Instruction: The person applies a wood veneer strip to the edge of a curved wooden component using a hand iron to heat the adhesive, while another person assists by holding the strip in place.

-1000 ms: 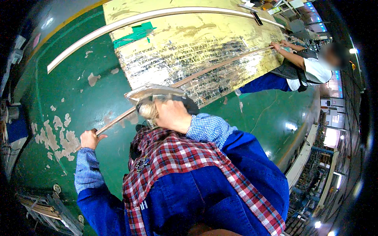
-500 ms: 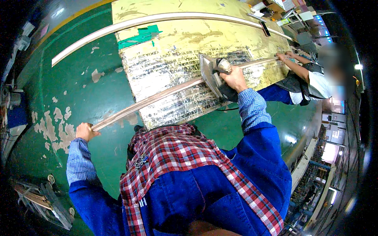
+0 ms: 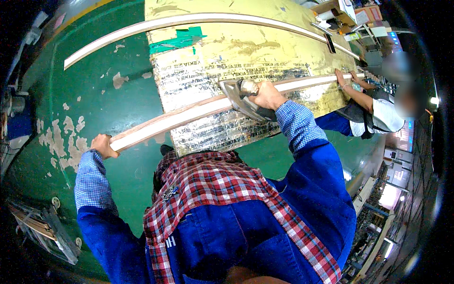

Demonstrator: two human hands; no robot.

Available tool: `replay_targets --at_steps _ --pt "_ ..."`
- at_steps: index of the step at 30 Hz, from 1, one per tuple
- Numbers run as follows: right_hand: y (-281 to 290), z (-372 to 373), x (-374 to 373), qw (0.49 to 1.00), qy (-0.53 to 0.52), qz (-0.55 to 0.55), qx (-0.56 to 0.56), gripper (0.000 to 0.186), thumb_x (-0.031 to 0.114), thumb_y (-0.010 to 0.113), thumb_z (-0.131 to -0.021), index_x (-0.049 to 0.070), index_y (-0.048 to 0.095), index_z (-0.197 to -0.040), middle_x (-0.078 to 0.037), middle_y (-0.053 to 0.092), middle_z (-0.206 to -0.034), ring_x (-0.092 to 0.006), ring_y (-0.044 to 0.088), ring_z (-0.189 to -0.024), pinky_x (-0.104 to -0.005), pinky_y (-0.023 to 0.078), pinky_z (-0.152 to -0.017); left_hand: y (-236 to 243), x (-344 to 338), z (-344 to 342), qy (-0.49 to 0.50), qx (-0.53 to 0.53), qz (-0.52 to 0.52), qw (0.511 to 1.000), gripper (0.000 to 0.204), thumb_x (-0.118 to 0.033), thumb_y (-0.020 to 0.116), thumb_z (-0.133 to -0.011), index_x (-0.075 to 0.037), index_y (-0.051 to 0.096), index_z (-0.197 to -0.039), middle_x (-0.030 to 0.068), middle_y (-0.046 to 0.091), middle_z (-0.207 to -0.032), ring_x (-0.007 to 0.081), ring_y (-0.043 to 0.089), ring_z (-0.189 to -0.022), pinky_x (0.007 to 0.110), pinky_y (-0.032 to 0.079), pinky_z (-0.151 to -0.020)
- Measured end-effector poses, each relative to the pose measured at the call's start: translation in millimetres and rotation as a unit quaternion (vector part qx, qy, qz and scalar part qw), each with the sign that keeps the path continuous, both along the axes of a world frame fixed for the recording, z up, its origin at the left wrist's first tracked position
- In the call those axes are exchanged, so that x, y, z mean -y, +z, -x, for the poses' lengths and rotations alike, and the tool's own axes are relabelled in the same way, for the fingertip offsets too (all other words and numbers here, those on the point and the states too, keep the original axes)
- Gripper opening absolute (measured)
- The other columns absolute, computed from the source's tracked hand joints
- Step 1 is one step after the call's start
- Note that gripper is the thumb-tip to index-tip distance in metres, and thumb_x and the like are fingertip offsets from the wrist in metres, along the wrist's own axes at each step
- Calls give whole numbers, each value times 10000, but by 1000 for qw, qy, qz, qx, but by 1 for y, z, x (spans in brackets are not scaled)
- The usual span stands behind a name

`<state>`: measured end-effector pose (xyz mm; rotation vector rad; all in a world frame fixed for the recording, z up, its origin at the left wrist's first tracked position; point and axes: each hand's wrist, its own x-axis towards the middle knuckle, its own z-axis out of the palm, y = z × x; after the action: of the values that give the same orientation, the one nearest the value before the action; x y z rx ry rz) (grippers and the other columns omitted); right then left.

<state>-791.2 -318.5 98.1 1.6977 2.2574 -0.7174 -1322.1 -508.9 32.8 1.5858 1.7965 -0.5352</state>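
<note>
A long pale wooden strip [image 3: 189, 115] lies across the green table [image 3: 113, 109] and over a shiny foil-covered pad [image 3: 246, 61]. My left hand [image 3: 103, 146] grips the strip's near-left end. My right hand [image 3: 266, 94] is closed on the handle of a metal iron [image 3: 242, 96], which rests flat on the strip near its middle. At the far right, another person's hand [image 3: 341, 78] presses on the strip's other end.
A second curved pale strip [image 3: 198, 20] runs along the far side of the table. Green tape [image 3: 177, 39] sticks at the pad's left corner. The other person [image 3: 378, 111] stands at the right. Boxes and clutter [image 3: 345, 16] sit top right. Scrap pieces [image 3: 42, 229] lie bottom left.
My right hand has carried the iron along the strip, from close to my chest out to the right and then back a little toward the strip's middle. My left hand stays on the strip's end.
</note>
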Motion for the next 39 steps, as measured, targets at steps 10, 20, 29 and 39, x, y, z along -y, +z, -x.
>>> replay_targets --at_steps 10,20,29,39 --pt "32 50 -6 986 129 105 -30 283 172 689 -658 -68 621 -793 -205 624 -668 -265 619 -604 -365 497 -607 2 -6 2 -13 4 23 1000 577 -376 765 -435 -7 664 -867 177 661 -852 299 645 -814 369 524 -786" --pt "36 89 8 976 151 150 -50 262 207 662 -633 -25 636 -753 -241 612 -678 -349 630 -647 -412 500 -627 6 -6 4 5 33 41 999 574 -327 788 -445 -15 675 -914 180 665 -868 292 652 -807 357 530 -784" --pt "10 98 38 972 186 134 -54 323 291 663 -636 5 647 -785 -236 620 -710 -353 629 -677 -429 507 -660 0 -4 7 -8 39 17 999 566 -340 776 -448 -34 668 -912 167 665 -861 290 649 -801 361 531 -768" --pt "21 75 70 962 266 65 -14 317 243 695 -645 35 665 -882 -228 639 -788 -370 628 -744 -410 510 -714 13 45 7 92 -32 -179 979 795 -412 834 -490 -68 536 -1142 150 556 -1121 296 514 -1081 450 384 -933"
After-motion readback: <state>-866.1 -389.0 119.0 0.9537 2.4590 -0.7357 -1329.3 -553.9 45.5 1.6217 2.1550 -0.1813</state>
